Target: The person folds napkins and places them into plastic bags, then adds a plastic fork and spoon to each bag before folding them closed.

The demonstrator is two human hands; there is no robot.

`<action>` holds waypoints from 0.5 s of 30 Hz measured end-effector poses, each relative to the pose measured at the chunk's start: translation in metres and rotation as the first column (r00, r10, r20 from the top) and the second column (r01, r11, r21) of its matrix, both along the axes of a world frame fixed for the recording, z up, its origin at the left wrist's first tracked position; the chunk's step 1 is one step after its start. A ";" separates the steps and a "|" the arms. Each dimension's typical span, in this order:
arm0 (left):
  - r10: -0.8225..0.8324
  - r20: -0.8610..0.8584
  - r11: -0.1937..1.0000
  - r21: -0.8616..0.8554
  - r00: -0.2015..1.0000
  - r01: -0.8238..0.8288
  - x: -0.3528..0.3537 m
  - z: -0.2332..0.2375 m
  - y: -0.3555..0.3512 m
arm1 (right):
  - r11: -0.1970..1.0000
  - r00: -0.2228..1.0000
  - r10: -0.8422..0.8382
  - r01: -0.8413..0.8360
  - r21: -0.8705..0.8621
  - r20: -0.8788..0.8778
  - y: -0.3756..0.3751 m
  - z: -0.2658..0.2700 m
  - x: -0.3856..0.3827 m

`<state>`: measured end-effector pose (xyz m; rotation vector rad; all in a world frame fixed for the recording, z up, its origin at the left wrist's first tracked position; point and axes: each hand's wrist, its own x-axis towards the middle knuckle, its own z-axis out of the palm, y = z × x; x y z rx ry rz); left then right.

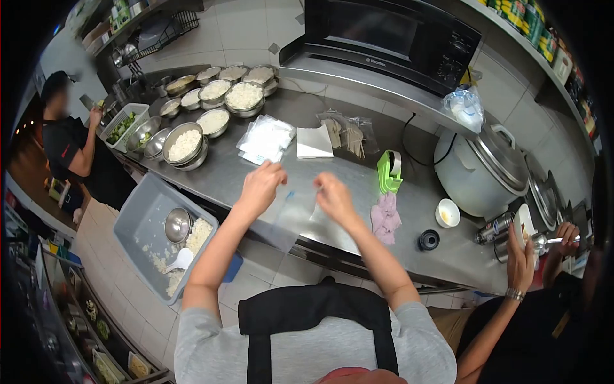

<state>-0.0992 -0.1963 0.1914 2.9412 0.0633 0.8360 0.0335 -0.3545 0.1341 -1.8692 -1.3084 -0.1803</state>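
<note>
My left hand (261,190) is closed in a pinch above the steel counter. Opposite it, my right hand (335,200) pinches too, with the fingertips turned inward. Between them hangs a clear plastic bag (283,221) with a small blue mark; its thin edges are hard to make out. Just beyond my left hand lies a stack of clear plastic bags (267,139). A white stack of napkins (314,142) sits past both hands, beside bundles of wooden cutlery (351,138) in plastic. To the right of my right hand stands a green tape dispenser (389,171).
Several bowls of rice (245,96) line the back left. A grey tub (142,214) holds rice, a metal bowl and a paddle. A pink cloth (385,218), white bowl (448,213) and large pot (480,168) are at right. One co-worker's hands (521,262) hold a dish; another person (70,141) stands left.
</note>
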 end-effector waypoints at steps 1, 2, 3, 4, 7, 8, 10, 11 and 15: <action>0.001 0.026 1.000 0.017 1.000 -0.001 0.014 0.017 -0.001 | 0.999 0.998 -0.040 0.038 0.035 0.043 -0.001 0.012 0.017; 0.002 0.049 0.999 0.036 0.999 -0.004 0.025 0.035 -0.004 | 0.995 0.993 -0.080 0.074 0.073 0.082 -0.002 0.028 0.029; 0.016 0.043 0.999 0.038 0.999 -0.018 0.033 0.050 -0.010 | 0.988 0.992 -0.092 0.081 0.129 0.085 -0.002 0.049 0.038; -0.001 0.189 0.996 0.088 0.982 -0.016 0.041 0.064 -0.018 | 0.978 0.991 -0.106 0.088 0.187 0.087 -0.003 0.068 0.041; -0.011 0.408 0.985 0.164 0.913 -0.062 0.038 0.084 -0.034 | 0.897 0.990 -0.113 0.067 0.436 0.081 -0.012 0.097 0.040; 0.002 0.484 0.980 0.172 0.875 -0.097 0.033 0.081 -0.044 | 0.894 0.990 -0.112 0.064 0.443 0.084 -0.015 0.090 0.041; -0.009 0.478 0.980 0.178 0.878 -0.086 0.026 0.040 -0.047 | 0.871 0.955 -0.115 -0.036 0.490 0.274 -0.019 0.059 0.042; 0.066 0.398 0.989 0.097 0.915 -0.113 0.022 0.013 -0.049 | 0.912 0.971 -0.073 -0.027 0.410 0.227 -0.020 0.035 0.042; 0.186 -0.143 0.975 -0.098 0.972 -0.201 0.009 -0.131 -0.050 | 0.997 0.997 0.069 -0.068 -0.038 0.024 -0.019 -0.084 0.041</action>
